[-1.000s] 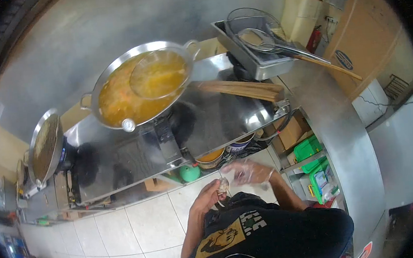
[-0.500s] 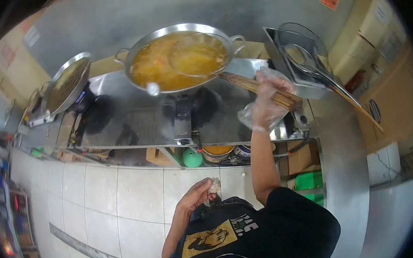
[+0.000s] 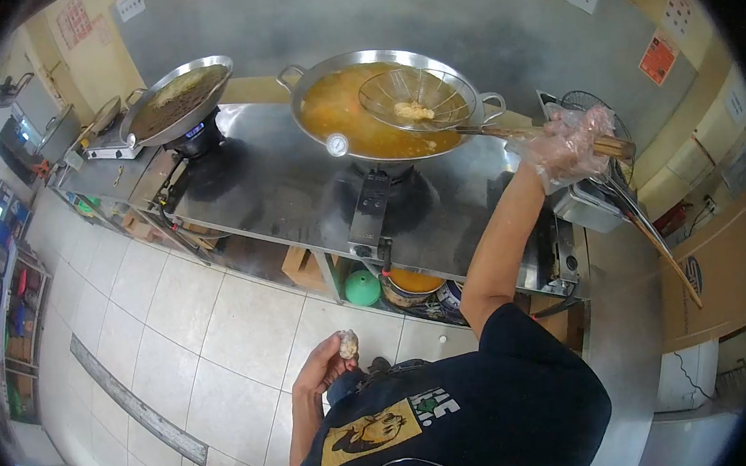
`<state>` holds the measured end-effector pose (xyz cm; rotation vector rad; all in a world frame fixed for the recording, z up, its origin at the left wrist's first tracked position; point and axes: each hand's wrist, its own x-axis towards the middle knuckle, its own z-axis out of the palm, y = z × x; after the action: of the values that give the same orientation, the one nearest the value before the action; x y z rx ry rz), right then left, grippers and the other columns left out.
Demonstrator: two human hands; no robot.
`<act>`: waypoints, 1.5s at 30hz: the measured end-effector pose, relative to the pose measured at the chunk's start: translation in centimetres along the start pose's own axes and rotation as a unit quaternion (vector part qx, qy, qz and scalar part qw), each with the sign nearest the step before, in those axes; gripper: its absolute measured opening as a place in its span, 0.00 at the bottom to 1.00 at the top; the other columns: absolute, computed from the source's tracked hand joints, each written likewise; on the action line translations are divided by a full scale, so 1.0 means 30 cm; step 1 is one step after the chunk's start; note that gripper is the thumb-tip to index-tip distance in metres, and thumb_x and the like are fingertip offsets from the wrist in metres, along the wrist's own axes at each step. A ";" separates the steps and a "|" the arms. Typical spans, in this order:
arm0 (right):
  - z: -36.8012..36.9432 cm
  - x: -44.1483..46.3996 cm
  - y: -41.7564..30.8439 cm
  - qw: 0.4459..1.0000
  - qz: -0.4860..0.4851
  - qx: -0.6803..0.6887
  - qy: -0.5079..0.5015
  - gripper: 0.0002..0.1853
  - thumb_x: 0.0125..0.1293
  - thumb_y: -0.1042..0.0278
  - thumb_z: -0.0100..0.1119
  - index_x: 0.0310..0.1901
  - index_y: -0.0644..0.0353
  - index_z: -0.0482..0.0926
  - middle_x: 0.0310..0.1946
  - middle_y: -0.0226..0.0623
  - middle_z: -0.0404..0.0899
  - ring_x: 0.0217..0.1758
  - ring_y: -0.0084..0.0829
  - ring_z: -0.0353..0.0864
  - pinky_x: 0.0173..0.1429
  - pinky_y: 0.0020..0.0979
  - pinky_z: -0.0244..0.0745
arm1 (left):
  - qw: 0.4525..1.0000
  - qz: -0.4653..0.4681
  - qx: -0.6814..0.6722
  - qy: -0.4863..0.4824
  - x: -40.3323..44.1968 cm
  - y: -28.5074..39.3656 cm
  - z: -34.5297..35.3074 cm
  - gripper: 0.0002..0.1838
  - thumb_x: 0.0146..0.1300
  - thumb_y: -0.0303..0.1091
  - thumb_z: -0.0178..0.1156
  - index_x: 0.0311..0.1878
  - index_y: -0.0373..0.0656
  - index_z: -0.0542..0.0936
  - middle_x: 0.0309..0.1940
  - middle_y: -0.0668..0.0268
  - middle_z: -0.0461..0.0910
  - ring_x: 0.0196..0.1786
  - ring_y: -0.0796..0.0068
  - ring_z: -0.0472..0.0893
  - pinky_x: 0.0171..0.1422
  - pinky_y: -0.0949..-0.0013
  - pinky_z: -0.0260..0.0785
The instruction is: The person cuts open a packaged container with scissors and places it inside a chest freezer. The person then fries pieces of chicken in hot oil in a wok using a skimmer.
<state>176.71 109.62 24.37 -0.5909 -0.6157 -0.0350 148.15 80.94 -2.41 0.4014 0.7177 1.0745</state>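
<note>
My right hand (image 3: 572,143), in a clear plastic glove, is closed around the wooden handle of a wire strainer (image 3: 449,87). The strainer's round basket hangs over the right part of a large wok (image 3: 338,65) of cloudy yellow-orange liquid. One golden fried piece (image 3: 414,111) lies in the mesh. A round dial thermometer (image 3: 336,145) sits at the wok's front rim. Low near my body, my bare left hand (image 3: 315,371) pinches a small pale, lumpy piece (image 3: 348,344) between thumb and fingers; its kind is unclear.
A second wok (image 3: 179,104) with dark contents stands on a burner at the left. Right of my gloved hand are a metal tray (image 3: 583,208) and long-handled utensils. A burner control (image 3: 371,207) juts from the steel counter (image 3: 286,187). A green ball-like object (image 3: 362,288) and pots sit underneath.
The strainer has come up out of the liquid, with a fried piece now showing in its mesh. My right hand has risen with the handle. The view has shifted; my left hand still pinches the lump.
</note>
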 end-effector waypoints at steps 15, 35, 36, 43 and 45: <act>0.250 -0.201 -0.189 0.981 0.089 0.127 0.115 0.17 0.54 0.73 0.69 0.43 0.66 0.74 0.31 0.42 0.76 0.18 0.27 0.69 0.21 0.28 0.67 | 0.997 0.065 -0.036 -0.001 -0.131 0.297 -0.360 0.22 0.70 0.50 0.52 0.48 0.36 0.74 0.34 0.65 0.77 0.32 0.75 0.76 0.38 0.75 0.72; 1.070 -0.943 -0.384 0.956 0.067 0.268 0.102 0.14 0.54 0.75 0.64 0.42 0.67 0.74 0.28 0.40 0.73 0.16 0.29 0.65 0.23 0.32 0.70 | 0.958 0.253 -0.018 0.133 -0.730 1.245 -1.284 0.21 0.69 0.50 0.54 0.44 0.38 0.73 0.32 0.64 0.76 0.31 0.74 0.75 0.36 0.71 0.69; 1.133 -1.013 -0.376 0.947 0.081 0.295 0.098 0.12 0.54 0.76 0.65 0.39 0.68 0.74 0.25 0.40 0.71 0.16 0.29 0.64 0.22 0.33 0.69 | 0.954 0.260 -0.034 0.142 -0.725 1.274 -1.306 0.21 0.69 0.50 0.54 0.44 0.38 0.74 0.32 0.64 0.76 0.31 0.73 0.75 0.35 0.71 0.69; 1.532 -1.532 -0.262 0.953 0.165 0.225 0.119 0.12 0.54 0.78 0.66 0.37 0.73 0.73 0.19 0.42 0.68 0.13 0.30 0.63 0.18 0.36 0.69 | 0.933 0.307 -0.036 0.183 -0.693 1.459 -1.465 0.20 0.69 0.49 0.54 0.45 0.38 0.74 0.32 0.63 0.76 0.31 0.72 0.75 0.35 0.70 0.69; 1.573 -1.659 -0.217 0.947 0.185 0.248 0.092 0.12 0.55 0.78 0.66 0.37 0.73 0.73 0.19 0.43 0.69 0.12 0.29 0.64 0.18 0.35 0.71 | 0.924 0.310 -0.056 0.215 -0.702 1.507 -1.500 0.20 0.69 0.49 0.54 0.45 0.38 0.74 0.32 0.63 0.76 0.31 0.72 0.75 0.35 0.71 0.69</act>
<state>109.33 122.31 31.20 -0.2016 -0.3039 0.4047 81.05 79.94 0.66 0.2989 0.9380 1.8333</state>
